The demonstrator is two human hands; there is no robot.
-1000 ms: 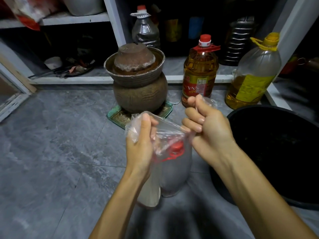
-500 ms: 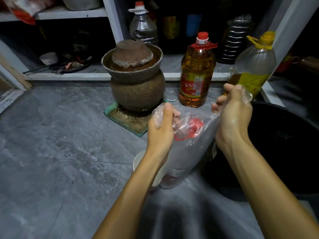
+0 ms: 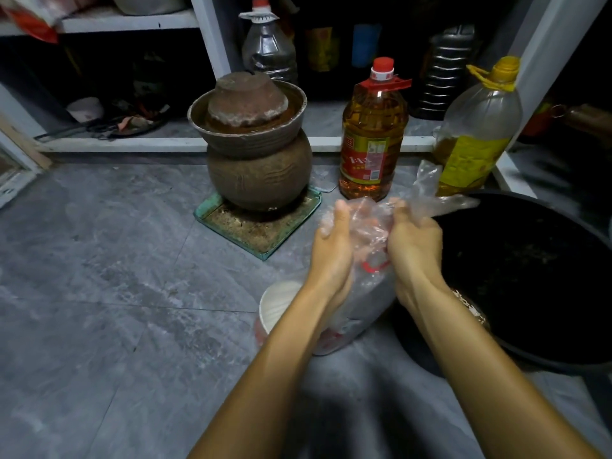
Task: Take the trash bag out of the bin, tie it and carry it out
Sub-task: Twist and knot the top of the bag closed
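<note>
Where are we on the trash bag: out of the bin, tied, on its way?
Done: the clear trash bag is out of the black bin and sits beside it. In hand: the left hand and right hand both bunch the bag's neck, with a loose tail sticking out right; no finished knot shows. Left: complete the tie, then carry it out.

Place: a home kitchen storage corner, where I crouch over a grey tiled floor (image 3: 116, 276).
Far side: white open shelving (image 3: 132, 23) holding bottles and jars.
On the floor: my clay pickling crock (image 3: 258, 160), two cooking-oil bottles (image 3: 372, 134), a black tub (image 3: 530, 276) at right.
</note>
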